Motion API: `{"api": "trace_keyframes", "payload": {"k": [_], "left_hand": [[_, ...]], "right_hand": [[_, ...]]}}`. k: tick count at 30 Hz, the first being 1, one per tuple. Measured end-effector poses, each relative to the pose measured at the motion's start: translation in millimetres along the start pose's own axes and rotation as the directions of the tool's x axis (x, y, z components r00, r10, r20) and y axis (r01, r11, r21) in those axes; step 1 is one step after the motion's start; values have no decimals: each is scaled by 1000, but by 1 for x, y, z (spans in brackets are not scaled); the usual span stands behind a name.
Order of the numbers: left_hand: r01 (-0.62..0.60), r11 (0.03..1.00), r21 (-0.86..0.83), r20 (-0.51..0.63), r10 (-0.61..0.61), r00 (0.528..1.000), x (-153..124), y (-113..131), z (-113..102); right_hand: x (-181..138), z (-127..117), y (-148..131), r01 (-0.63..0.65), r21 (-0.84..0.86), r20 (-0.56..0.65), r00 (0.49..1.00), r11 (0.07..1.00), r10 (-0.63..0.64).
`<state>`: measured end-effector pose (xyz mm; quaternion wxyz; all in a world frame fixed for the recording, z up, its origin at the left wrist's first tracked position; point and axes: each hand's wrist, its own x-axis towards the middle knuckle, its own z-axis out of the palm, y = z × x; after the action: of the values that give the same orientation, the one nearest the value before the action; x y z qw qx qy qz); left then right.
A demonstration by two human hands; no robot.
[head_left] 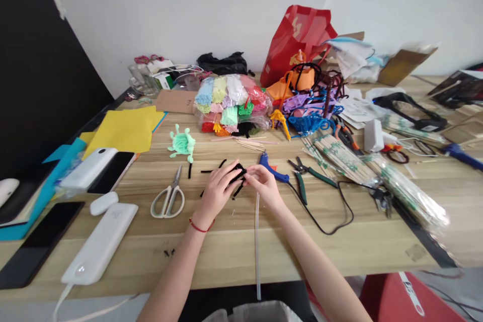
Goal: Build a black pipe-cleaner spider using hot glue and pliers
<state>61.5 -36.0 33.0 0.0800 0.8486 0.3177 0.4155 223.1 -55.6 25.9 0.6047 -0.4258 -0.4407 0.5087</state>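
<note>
Between my hands is a small black fuzzy piece [238, 172], which looks made of pipe cleaner. My left hand [219, 186] is closed on its left side, and my right hand [263, 183] pinches its right end. Short black pipe cleaner strips lie around my left hand, and one strip [189, 170] lies farther left. Just beyond my right hand rests a blue glue gun [277, 173]. A long clear glue stick [257, 251] runs from under my right hand past the table edge. White-handled scissors [168, 196] lie left of my left hand.
A mint-green pipe cleaner turtle [182, 144] sits behind the scissors. Bagged coloured pipe cleaners [230, 98] stand at the back. Green-handled pliers [317, 173] and the gun's black cord [332, 233] lie right. Phones and a white power bank [100, 244] occupy the left.
</note>
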Motion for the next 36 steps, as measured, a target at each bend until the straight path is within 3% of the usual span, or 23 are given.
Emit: {"api": "trace_keyframes", "payload": {"k": [3,5,7,8,10,12,13,16,19,24,29,31,33,34,36], "left_hand": [[35,998,-56,-2,-35,999,-1,0,1],[60,993,-100,-41,-65,997,-2,0,2],[81,987,-140,-93,-94,991,-2,-2,3],[93,983,-157,-116,-112,987,-2,-2,3],[118,976,-181,-146,-145,979,-2,-3,4],[135,972,-192,-162,-168,973,-2,-2,4],[143,970,-195,-170,-177,969,-2,-2,4],[161,966,-200,-202,-202,958,-1,0,4],[197,954,-226,-211,-245,946,-2,0,5],[303,881,-364,-184,-387,904,-4,-3,8],[350,836,-423,-156,-447,881,-5,-4,11],[357,841,-407,-149,-447,882,-5,-4,11],[356,856,-375,-147,-434,889,-4,-3,11],[351,868,-351,-149,-421,895,-3,-3,11],[334,896,-293,-156,-390,908,-2,-3,10]], "right_hand": [[2,-3,-5,21,-110,40,999,994,-17],[5,-17,-14,78,-303,47,997,950,-66],[7,-42,-24,136,-609,-13,983,782,-181],[7,-59,-29,93,-749,-83,969,656,-233],[3,-95,-34,-117,-907,-236,937,405,-257],[-6,-130,-32,-364,-919,-389,901,152,-193],[-11,-144,-30,-424,-904,-428,892,59,-142],[-23,-171,-21,-380,-923,-379,925,-64,-21],[-27,-182,-17,-363,-925,-363,932,-117,-18],[-24,-196,-20,-330,-936,-321,943,-125,-84],[-26,-201,-29,-329,-943,-292,888,-47,-356],[-27,-191,-37,-274,-960,-272,861,59,-429],[-27,-171,-45,-182,-957,-262,876,225,-405],[-27,-158,-49,-128,-936,-246,905,328,-348],[-25,-128,-54,-28,-777,-182,966,629,-182]]}}
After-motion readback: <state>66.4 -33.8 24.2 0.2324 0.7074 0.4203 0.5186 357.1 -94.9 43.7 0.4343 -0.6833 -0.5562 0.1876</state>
